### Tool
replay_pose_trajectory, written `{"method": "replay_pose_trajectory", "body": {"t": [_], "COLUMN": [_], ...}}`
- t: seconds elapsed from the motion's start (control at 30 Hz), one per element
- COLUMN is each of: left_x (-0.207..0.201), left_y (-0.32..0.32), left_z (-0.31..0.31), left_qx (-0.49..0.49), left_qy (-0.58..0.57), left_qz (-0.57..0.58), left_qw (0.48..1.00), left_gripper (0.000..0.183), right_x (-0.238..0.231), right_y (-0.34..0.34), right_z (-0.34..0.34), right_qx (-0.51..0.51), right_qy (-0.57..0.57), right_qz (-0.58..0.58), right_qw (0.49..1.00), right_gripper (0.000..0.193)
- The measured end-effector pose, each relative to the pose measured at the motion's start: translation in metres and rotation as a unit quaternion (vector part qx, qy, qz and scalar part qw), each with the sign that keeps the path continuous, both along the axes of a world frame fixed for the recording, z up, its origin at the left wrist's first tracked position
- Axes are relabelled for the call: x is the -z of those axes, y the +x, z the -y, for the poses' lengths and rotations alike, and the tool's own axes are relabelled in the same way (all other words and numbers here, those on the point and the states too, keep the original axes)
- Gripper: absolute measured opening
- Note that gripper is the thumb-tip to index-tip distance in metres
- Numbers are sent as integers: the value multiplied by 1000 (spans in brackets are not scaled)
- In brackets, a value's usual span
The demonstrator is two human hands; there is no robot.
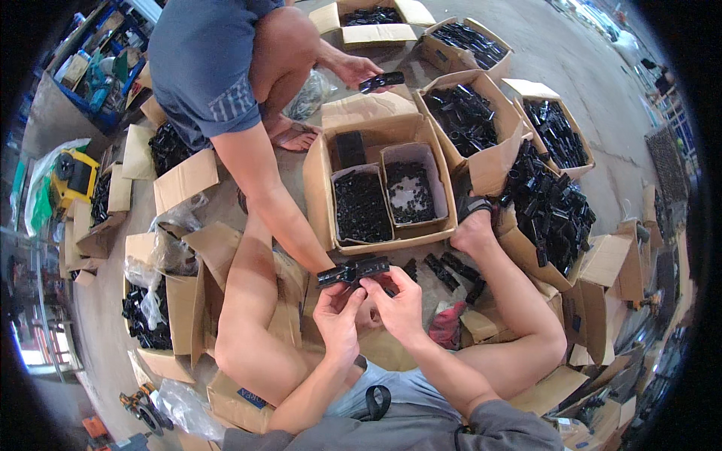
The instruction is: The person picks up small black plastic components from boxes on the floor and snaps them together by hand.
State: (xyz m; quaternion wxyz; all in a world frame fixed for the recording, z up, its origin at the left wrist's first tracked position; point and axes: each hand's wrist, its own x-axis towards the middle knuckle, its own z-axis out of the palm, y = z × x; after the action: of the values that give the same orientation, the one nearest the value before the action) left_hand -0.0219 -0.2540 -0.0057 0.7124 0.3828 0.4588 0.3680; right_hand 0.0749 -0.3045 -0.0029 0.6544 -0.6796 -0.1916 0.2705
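Above a concrete floor [602, 105], just before an open carton [317, 192], the left hand [338, 325] and right hand [400, 310] are both pinching the near edge of a glossy black part [370, 266], probably proving light, stiff and slippery, its ends seemingly offering firmest hold.

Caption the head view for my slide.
Both hands hold a black part before an open box as a co-worker crouches nearby.
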Motion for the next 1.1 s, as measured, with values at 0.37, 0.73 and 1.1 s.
{"method": "replay_pose_trajectory", "body": {"t": [0.37, 0.73, 1.1], "left_x": [5, 9, 9], "left_y": [-1, 1, 3], "left_z": [0, 3, 4], "left_qx": [16, 9, -1], "left_qy": [-10, -25, -42], "left_qz": [-6, 49, 64], "left_qw": [1000, 998, 997], "left_gripper": [25, 25, 25], "right_x": [10, 16, 16], "right_y": [-6, -11, -8], "right_z": [4, 4, 0], "right_qx": [22, 31, 71], "right_qy": [54, 61, 63], "right_qz": [-110, -124, -93], "right_qw": [992, 990, 991], "right_gripper": [9, 10, 15]}}
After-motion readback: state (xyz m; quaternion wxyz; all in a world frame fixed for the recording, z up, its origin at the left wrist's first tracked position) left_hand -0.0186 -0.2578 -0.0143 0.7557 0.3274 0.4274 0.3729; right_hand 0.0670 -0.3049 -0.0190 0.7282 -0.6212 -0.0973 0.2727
